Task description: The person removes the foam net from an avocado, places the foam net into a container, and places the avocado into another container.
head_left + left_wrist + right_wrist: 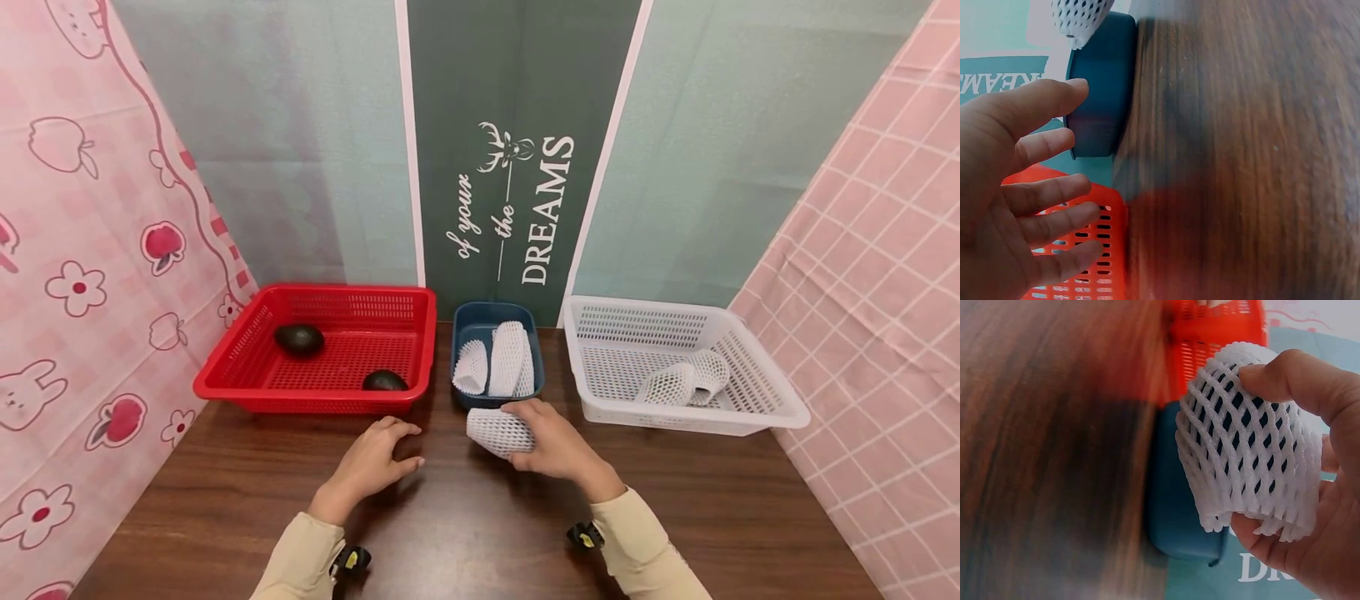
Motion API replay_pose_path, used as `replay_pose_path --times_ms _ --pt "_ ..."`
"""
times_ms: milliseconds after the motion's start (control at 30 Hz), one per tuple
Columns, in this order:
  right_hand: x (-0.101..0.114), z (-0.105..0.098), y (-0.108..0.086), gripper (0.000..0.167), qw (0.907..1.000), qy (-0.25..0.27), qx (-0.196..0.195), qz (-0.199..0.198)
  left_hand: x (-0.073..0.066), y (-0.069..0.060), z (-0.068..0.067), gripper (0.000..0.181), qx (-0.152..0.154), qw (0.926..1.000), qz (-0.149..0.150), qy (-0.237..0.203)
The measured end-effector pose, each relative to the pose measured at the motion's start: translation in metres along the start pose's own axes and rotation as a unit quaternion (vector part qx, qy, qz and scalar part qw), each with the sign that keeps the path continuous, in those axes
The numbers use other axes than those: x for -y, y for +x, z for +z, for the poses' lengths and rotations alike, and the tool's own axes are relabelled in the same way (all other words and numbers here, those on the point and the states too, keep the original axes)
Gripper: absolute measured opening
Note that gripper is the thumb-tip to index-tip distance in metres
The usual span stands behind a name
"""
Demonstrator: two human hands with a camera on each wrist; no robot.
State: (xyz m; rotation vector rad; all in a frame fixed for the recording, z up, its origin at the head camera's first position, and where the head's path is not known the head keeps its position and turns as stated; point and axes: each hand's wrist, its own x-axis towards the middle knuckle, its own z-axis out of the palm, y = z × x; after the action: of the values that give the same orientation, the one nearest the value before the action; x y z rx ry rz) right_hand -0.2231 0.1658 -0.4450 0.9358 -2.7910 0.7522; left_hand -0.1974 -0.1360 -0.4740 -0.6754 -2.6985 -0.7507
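My right hand grips a white foam fruit net just in front of the blue bin. Thumb and fingers lie on opposite sides of this net in the right wrist view; dark colour shows through its mesh, and I cannot tell whether a fruit is inside. More foam nets lie in the blue bin. Empty and with fingers spread, my left hand hovers over the table near the red basket. Inside that basket are two dark avocados, one at the back left and another avocado at the front right.
On the right stands a white basket with two net-wrapped pieces in it. The baskets and bin line the back of the brown wooden table. Hanging cloths close off the back and both sides.
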Motion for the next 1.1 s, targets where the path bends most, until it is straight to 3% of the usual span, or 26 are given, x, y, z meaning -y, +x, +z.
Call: replay_pose_path --times_ms 300,600,767,1100 --pt "-0.001 0.02 0.008 0.062 0.9988 -0.002 0.047 -0.017 0.004 -0.002 -0.002 0.038 0.028 0.9994 -0.016 -0.008" --pt "0.0 0.024 0.012 0.062 0.9984 -0.016 0.046 -0.029 0.004 -0.002 -0.001 0.04 0.022 0.9995 -0.014 -0.016" --pt "0.003 0.016 0.012 0.064 0.9973 -0.039 0.058 -0.021 0.002 0.001 -0.003 0.04 0.019 0.9996 -0.015 -0.012" --pt "0.014 -0.022 0.001 0.063 0.9966 -0.03 0.056 0.052 -0.013 0.008 -0.026 0.046 0.016 0.9982 -0.045 -0.037"
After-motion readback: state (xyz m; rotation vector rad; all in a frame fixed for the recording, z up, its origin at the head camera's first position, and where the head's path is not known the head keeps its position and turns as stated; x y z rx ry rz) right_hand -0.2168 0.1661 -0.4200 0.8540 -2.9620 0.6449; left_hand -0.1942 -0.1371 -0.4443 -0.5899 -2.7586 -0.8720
